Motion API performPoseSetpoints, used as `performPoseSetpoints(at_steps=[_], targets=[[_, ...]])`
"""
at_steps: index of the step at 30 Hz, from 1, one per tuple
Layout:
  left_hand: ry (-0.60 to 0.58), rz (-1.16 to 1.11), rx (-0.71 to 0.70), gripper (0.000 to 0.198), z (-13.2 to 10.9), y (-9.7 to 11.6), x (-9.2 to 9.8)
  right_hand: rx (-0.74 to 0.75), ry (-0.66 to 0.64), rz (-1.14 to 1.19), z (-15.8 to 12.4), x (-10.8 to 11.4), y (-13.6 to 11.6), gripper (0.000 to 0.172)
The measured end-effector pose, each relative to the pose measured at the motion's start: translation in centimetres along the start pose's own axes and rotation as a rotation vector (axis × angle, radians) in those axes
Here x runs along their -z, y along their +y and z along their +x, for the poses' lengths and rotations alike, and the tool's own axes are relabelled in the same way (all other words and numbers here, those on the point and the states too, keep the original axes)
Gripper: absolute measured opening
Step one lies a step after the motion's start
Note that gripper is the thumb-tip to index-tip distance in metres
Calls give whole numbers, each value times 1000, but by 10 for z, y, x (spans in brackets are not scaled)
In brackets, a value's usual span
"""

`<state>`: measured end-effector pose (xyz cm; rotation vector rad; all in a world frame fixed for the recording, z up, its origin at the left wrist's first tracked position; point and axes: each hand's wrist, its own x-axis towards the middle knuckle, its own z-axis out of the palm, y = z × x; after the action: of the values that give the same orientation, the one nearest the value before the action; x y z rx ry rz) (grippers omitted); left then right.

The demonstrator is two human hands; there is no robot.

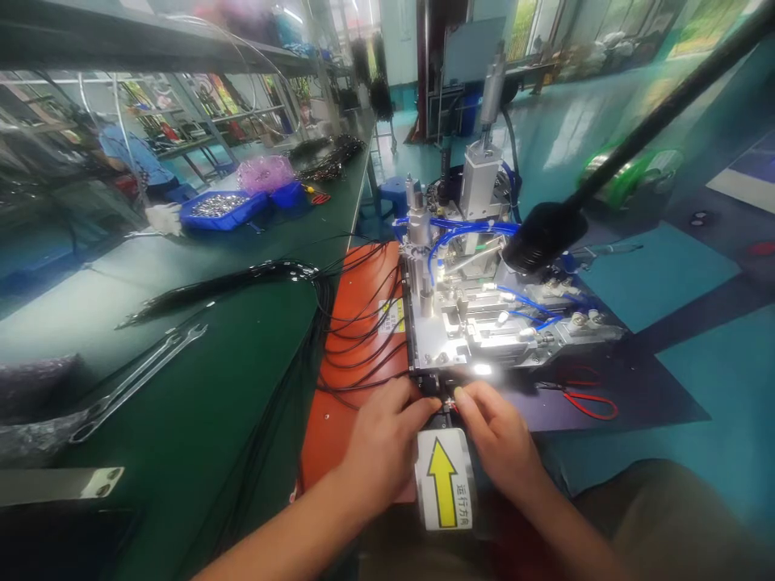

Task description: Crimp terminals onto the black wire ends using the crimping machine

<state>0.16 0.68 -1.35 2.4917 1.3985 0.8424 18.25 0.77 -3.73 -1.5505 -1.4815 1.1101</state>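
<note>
At the front edge of a silvery assembly machine [466, 323], my left hand [387, 432] is closed, with thumb and fingertips pinched together. My right hand [500, 436] is closed opposite it, its thumb and forefinger meeting at a small shiny metal piece [449, 403]. Fingertips hide most of that piece, and what the left fingers grip is hidden. Just below the hands, a white label with a yellow arrow [444, 480] sits on the machine's front. Thin black cables [363, 359] run over an orange-red plate [348, 403] beside the left hand.
A black cable bundle [260, 274] and wrenches [145, 379] lie on the green bench [218, 387]. Farther back stands a blue tray [221, 222] of small metal parts. Red-handled pliers [590, 403] lie at the right. A black lamp [545, 234] hangs over the machine. A person [133, 157] sits far left.
</note>
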Motion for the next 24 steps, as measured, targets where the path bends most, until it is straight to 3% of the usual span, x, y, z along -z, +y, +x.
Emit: performPoseSetpoints(at_steps=[24], targets=[[-1, -11, -18, 21, 3, 2, 3, -64, -44, 157, -3, 5, 3, 36]])
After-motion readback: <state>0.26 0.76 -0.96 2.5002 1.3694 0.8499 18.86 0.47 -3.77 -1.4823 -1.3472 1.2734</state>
